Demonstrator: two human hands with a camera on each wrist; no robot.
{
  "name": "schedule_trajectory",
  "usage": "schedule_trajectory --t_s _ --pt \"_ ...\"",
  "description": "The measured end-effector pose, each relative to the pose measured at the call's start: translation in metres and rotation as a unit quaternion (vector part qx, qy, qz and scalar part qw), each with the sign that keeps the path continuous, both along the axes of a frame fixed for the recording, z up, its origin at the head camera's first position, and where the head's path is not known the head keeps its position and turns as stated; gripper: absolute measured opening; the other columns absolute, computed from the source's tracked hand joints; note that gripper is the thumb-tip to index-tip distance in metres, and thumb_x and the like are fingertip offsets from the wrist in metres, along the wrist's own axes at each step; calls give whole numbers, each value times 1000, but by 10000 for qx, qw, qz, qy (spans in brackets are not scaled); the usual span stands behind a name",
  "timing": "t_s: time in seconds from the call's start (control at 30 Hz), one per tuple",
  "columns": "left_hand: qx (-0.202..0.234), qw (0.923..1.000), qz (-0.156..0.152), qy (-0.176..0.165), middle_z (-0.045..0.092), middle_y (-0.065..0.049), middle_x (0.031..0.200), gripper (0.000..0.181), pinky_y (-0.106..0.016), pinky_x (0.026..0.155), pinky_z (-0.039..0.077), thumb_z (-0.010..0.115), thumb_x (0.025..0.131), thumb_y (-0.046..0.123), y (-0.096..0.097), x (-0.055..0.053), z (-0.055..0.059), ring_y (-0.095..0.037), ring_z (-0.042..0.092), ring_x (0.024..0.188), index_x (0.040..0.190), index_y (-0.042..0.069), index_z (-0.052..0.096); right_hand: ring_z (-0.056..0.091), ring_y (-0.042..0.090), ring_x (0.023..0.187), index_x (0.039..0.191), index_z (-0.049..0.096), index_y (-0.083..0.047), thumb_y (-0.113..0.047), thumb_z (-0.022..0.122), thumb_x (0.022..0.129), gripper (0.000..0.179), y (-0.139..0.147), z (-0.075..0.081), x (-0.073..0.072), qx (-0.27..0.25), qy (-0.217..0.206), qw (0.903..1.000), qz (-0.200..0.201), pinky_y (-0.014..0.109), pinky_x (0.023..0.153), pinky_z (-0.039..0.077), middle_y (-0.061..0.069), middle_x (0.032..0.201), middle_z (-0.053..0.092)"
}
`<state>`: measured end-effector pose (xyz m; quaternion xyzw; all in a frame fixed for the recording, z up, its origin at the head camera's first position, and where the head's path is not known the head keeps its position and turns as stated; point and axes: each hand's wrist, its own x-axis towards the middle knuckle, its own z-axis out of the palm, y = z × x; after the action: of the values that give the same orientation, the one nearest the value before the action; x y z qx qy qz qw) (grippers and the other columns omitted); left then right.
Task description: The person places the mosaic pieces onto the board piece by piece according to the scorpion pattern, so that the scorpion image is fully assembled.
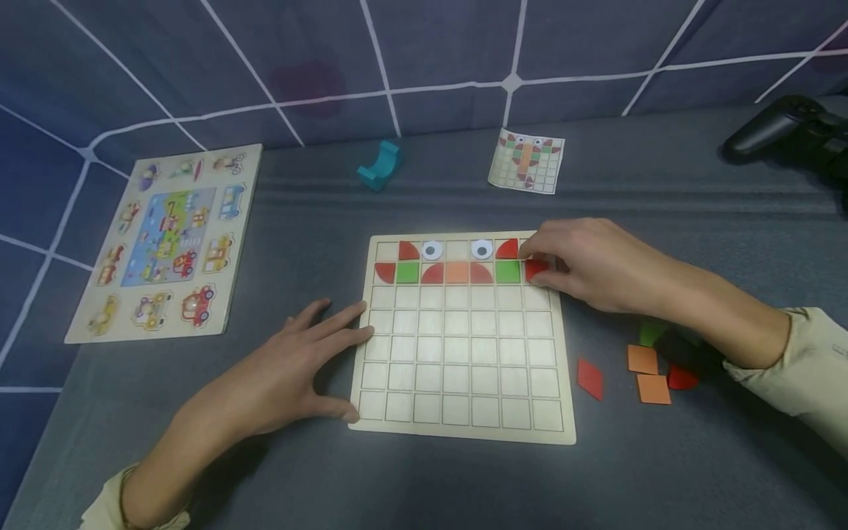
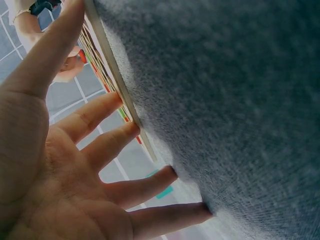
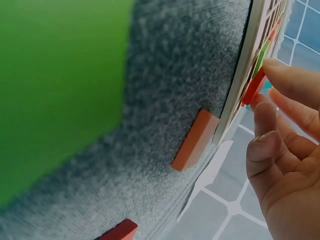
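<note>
My right hand (image 1: pixel 586 265) pinches a red quarter-circle tile (image 1: pixel 534 269), judged light, stiff, best gripped edgewise; my left hand (image 1: pixel 291 375), spread, touches the pale wooden grid board (image 1: pixel 458 350).

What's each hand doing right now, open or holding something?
Left hand: open, fingers spread, thumb and some fingertips touching the board.
Right hand: closed, pinching a red piece at the board's right side.

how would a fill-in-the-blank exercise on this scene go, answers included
The right grip pinches a ____ piece.
The board carries ____ googly eyes.
Its two square tiles of matching colour are ____.
The left grip touches the board's ____ edge.
Missing words: red; two; green; left.
</note>
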<state>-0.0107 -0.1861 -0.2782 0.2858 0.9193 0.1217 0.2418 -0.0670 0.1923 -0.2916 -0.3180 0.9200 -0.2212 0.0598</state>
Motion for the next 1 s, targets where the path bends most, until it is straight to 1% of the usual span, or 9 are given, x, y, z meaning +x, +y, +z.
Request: schedule_trajectory --t_s 0.27,0.47,0.63,1.0 --pt "-11 10000 12 6 31 -3 159 95 -75 101 26 83 65 59 1 0 0 -48 22 142 146 20 51 54 13 77 107 72 -8 -1 79 80 29 -2 0 -3 56 -101 9999 7 35 69 47 0 93 63" --pt "15 10000 21 -8 29 -1 160 96 -75 100 25 82 65 60 1 0 0 -48 21 142 146 21 50 54 14 77 107 72 -9 -3 80 80 28 -1 1 -2 124 -138 9998 -53 35 69 47 0 94 63" --pt "40 10000 8 -3 29 -1 160 95 -76 100 25 82 66 60 0 0 0 -49 20 142 146 22 50 56 15 79 107 73 -10 -4 81 80 29 0 0 -3 168 -207 9995 -150 37 72 48 1 98 66" --pt "-35 10000 10 -11 30 -2 160 96 -76 100 25 81 65 62 1 -1 0 -49 21 142 147 22 50 57 15 81 106 73 -10 2 74 82 27 0 -1 -1 86 -220 9997 -107 38 73 49 0 98 65"
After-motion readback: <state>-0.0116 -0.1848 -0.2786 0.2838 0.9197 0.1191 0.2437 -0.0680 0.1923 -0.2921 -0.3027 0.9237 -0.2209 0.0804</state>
